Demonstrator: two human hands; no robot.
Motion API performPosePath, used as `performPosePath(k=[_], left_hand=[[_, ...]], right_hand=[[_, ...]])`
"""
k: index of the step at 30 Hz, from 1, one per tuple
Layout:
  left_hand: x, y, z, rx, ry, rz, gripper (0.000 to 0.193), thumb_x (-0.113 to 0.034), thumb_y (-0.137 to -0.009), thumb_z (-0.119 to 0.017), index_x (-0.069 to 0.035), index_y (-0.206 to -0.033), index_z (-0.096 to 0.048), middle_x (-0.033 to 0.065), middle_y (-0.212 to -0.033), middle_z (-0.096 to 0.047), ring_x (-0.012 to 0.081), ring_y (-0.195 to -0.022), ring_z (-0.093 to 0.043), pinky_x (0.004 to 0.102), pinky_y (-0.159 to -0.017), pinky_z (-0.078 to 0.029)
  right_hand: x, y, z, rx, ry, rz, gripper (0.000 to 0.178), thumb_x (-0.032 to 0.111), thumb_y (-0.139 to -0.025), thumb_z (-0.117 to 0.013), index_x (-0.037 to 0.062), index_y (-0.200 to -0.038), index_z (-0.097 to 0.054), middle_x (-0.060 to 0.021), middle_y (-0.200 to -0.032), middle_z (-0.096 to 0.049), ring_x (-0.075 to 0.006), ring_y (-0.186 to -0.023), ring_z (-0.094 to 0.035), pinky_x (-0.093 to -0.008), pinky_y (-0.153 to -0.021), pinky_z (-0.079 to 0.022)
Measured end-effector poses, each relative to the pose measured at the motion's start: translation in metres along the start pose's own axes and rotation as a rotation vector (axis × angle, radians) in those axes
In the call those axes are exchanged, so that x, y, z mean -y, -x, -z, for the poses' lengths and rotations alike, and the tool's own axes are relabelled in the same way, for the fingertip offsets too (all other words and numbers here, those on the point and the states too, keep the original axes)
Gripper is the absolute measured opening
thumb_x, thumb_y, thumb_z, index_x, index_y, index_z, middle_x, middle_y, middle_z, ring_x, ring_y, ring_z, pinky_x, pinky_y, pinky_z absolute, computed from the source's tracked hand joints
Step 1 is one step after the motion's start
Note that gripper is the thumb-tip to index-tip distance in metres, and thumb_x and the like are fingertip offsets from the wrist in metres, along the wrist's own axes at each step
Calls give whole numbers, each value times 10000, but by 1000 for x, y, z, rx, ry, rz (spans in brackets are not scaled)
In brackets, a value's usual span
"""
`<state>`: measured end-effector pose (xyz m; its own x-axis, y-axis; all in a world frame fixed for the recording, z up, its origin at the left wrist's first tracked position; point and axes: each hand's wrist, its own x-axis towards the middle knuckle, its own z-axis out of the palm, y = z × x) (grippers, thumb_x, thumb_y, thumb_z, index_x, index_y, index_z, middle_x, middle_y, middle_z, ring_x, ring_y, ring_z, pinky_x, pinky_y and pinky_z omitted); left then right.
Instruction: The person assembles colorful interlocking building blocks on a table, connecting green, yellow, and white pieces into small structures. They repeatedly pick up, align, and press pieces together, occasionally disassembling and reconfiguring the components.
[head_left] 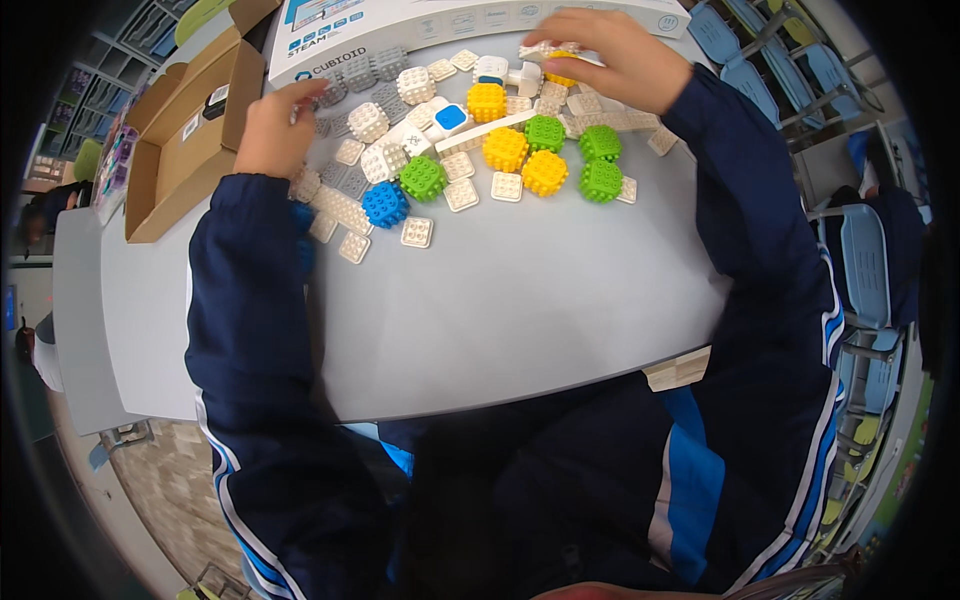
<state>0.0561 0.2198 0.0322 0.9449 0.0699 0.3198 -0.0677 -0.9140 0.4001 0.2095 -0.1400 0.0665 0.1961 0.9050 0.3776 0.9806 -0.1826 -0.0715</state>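
Note:
My left hand point(275, 130) is at the left side of the pile, fingers stretched and apart, beside grey studded blocks point(357, 72). At the back right, my right hand point(630, 62) has its thumb and fingers around a white studded block point(546, 50); a yellow piece shows by the thumb, partly hidden. Between the hands lie several yellow blocks point(506, 148), green blocks point(423, 178) and white blocks point(416, 86). A blue studded block point(385, 204) lies nearer me. White square plates point(417, 232), a long white beam point(484, 131) and a white cube with a blue face point(451, 119) are among them.
Behind the pile stands a large white printed box point(440, 40). An open cardboard box point(190, 140) sits at the left, holding a small black item. The grey table point(520, 300) curves along its front edge. Blue chairs point(865, 265) stand to the right.

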Motion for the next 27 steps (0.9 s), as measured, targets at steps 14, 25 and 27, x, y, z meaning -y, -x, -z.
performPosePath(k=[14,25,27], left_hand=[[14,-4,0,-161,-102,348,641,-436,-610,-866,18,-908,-526,151,-857,-636,236,-780,-625,341,-716,-507],[19,-11,-4,-183,-106,328,547,-405,-609,-874,-1,-807,-562,122,-766,-637,211,-702,-619,336,-674,-513],[21,-11,-4,-167,-106,348,566,-425,-598,-877,-1,-820,-575,103,-778,-634,196,-715,-608,323,-682,-507]], right_hand=[[31,-148,-121,207,18,-227,386,57,-811,-592,283,-1099,-715,-125,-1086,-576,-280,-987,-616,-367,-876,-504],[28,-155,-134,85,-24,-172,343,99,-808,-655,238,-1118,-706,-132,-1050,-612,-277,-887,-654,-363,-784,-529],[25,-148,-127,49,-164,-104,339,4,-744,-587,107,-1042,-712,-216,-991,-634,-359,-923,-632,-406,-823,-508]])
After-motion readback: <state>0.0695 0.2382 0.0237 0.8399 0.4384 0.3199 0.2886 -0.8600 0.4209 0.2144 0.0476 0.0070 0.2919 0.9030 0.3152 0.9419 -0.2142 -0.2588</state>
